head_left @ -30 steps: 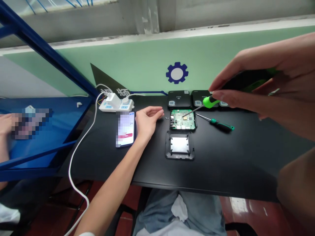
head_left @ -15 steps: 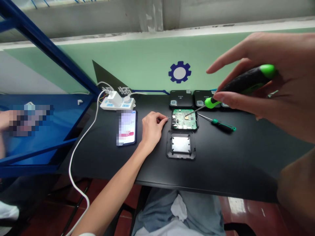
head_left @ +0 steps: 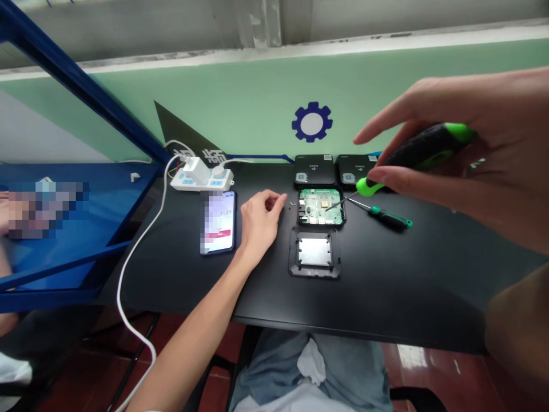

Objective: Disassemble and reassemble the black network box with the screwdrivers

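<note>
My right hand (head_left: 463,154) grips a black and bright-green screwdriver (head_left: 420,151). Its shaft slopes down left, and the tip appears over a green circuit board (head_left: 317,200) in an open black case; contact cannot be told. At the board's left, my left hand (head_left: 261,217) rests on the table with thumb and fingertips pinched; anything between them is too small to see. Several tiny screws (head_left: 292,204) lie between those fingertips and the case. Below the board is the black cover (head_left: 293,252) with a silver metal plate (head_left: 315,252) on it.
A second screwdriver (head_left: 390,218) lies right of the board. Black boxes (head_left: 314,170) line the back edge. At left are a phone (head_left: 221,223), a white power strip (head_left: 201,180) and its cable (head_left: 122,286). A co-worker's hand (head_left: 12,212) is over the blue table.
My left hand has drawn slightly left and up from the small screws, which now show more plainly. The screwdriver in my right hand has shifted slightly, its tip lower on the board.
</note>
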{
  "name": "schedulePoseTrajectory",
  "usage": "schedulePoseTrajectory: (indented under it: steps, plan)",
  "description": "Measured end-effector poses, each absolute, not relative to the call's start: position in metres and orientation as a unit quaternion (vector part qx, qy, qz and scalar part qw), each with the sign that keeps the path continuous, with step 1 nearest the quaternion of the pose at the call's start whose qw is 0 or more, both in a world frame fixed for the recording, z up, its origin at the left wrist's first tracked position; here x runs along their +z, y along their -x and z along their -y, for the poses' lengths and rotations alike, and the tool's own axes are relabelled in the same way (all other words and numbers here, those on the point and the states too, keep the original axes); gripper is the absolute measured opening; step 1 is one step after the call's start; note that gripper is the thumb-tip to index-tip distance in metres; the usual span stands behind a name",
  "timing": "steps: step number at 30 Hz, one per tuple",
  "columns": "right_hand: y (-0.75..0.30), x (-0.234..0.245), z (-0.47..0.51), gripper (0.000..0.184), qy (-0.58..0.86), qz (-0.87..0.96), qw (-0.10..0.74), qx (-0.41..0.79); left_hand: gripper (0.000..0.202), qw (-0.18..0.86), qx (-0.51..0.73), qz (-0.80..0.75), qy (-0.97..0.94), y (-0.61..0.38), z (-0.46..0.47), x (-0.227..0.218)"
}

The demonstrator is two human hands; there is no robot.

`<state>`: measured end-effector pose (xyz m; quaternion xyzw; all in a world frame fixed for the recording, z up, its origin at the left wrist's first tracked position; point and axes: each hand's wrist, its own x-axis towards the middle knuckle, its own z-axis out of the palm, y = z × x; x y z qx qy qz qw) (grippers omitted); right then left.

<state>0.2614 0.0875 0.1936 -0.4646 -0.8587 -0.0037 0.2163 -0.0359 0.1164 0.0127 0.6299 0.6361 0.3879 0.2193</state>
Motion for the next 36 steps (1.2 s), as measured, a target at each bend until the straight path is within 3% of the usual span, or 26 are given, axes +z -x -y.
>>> schedulePoseTrajectory:
  steps: [3,7,9,12,15,18,26,36]
  plan:
    - [-0.256,0.195,-0.085,0.016,0.432,0.88,0.197,-0.029,0.025,0.223,0.408,-0.638,-0.614,0.036,-0.116,0.018]
    - [-0.239,0.192,-0.083,0.012,0.4,0.895,0.194,-0.007,0.057,0.26,0.408,-0.57,-0.664,0.037,-0.111,0.027]
    - [-0.23,0.187,-0.084,0.017,0.382,0.91,0.159,0.018,0.047,0.29,0.415,-0.536,-0.676,0.037,-0.104,0.03]
    - [-0.22,0.177,-0.086,0.023,0.353,0.924,0.126,0.074,0.015,0.335,0.418,-0.506,-0.676,0.039,-0.082,0.031]
    - [-0.212,0.171,-0.085,0.027,0.323,0.929,0.13,0.123,0.016,0.316,0.393,-0.499,-0.704,0.045,-0.055,0.028]
    - [-0.205,0.169,-0.082,0.023,0.314,0.929,0.127,0.146,0.031,0.327,0.379,-0.483,-0.718,0.052,-0.034,0.022]
    - [-0.201,0.168,-0.078,0.016,0.313,0.934,0.131,0.111,0.055,0.303,0.305,-0.493,-0.756,0.049,-0.03,0.017]
    - [-0.2,0.163,-0.081,0.018,0.314,0.935,0.117,0.119,0.044,0.296,0.295,-0.503,-0.756,0.048,-0.03,0.013]
